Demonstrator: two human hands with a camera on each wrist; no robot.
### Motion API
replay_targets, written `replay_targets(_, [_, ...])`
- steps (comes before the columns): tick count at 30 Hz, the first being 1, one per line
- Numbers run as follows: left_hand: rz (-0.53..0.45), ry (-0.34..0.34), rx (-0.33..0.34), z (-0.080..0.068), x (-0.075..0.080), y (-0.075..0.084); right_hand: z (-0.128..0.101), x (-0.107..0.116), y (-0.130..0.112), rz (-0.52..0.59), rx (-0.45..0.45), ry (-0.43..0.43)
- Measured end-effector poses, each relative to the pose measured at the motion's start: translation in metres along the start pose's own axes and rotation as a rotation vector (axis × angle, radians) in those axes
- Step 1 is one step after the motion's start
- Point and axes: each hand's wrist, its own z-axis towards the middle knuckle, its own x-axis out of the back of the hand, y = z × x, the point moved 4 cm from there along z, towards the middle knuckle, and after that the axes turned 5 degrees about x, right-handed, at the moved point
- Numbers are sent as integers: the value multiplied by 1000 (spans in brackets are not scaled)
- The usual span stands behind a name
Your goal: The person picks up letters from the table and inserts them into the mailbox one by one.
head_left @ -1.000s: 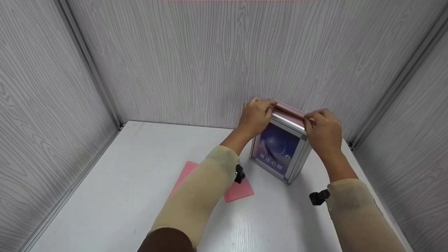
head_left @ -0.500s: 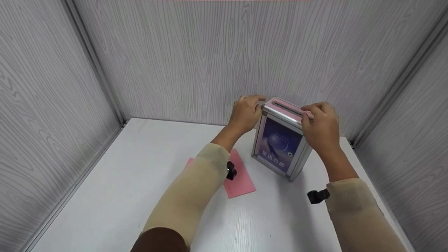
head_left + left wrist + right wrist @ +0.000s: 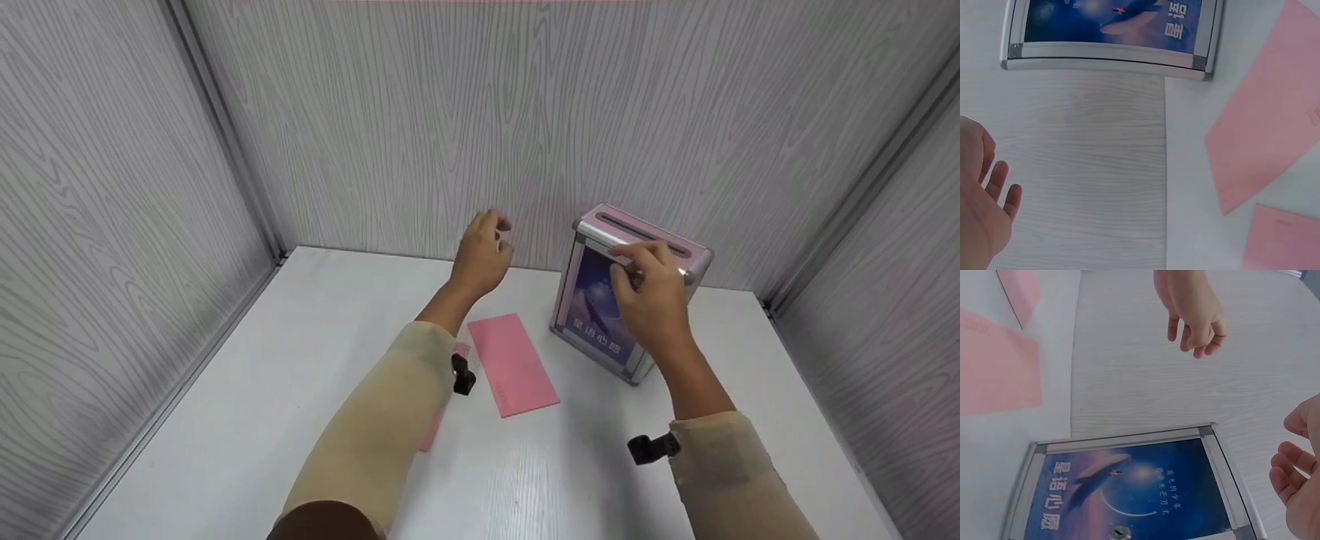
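A slotted box [image 3: 592, 300] with a silver metal frame, a pink top and a dark blue picture on its front stands upright at the table's back right. The slot [image 3: 645, 234] runs along its top. In the right wrist view a round keyhole lock [image 3: 1120, 532] shows on the front. My right hand [image 3: 651, 296] hovers before the box's upper right, fingers loosely curled and holding nothing. My left hand [image 3: 481, 255] is in the air left of the box, also holding nothing. Below it lies a pink envelope [image 3: 514, 365] on the table.
A second pink envelope [image 3: 433, 431] lies left of the first, mostly hidden under my left sleeve. The white table [image 3: 315, 315] ends at grey wood-grain panels on the back [image 3: 375, 135] and both sides. Each wrist carries a small black camera.
Both hands have come away from the box's top. The left hand moved left, the right hand moved slightly left and down, baring the slot. More of the pink envelopes now shows.
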Motion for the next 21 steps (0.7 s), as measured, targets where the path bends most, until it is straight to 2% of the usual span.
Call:
replay_targets(7, [-63, -53, 96, -24, -6, -56, -23, -36, 16, 132, -22, -58])
replay_targets(14, [-86, -226, 200, -54, -20, -105, -48, -73, 42, 237, -79, -141])
replay_targets(21, [-109, -383, 271, -79, -30, -133, -79, -108, 78, 289, -196, -293])
